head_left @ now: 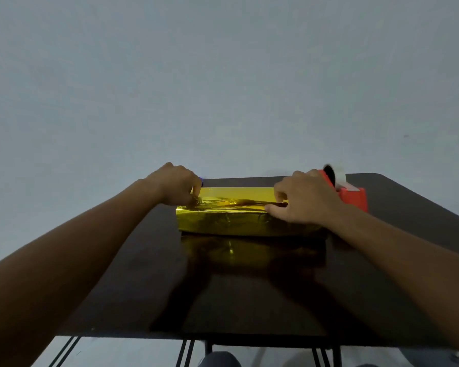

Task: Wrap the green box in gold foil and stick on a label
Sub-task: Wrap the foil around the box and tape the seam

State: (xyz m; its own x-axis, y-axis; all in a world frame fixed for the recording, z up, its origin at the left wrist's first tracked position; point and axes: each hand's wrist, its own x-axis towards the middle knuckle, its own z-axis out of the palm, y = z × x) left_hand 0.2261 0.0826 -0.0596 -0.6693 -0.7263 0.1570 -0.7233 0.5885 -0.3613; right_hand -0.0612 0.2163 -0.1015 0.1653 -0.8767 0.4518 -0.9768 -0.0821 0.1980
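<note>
Between our two sets of fingers lies the box (pixel 223 215), already covered in gold foil (pixel 236 194) and resting on the dark desk (pixel 249 287). Our left hand (pixel 175 185) curls its fingers onto the foil at one end of the top seam, our right hand (pixel 302 200) pinches the foil at the other, likely to keep the overlap taut and flat for taping. Just beyond our right fingers stands a red tape dispenser (pixel 353 196), within easy reach. We see no label yet.

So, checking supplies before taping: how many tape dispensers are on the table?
1. The red tape dispenser stands at the table's far right, behind the right hand. Another could hide behind the hands.
</note>
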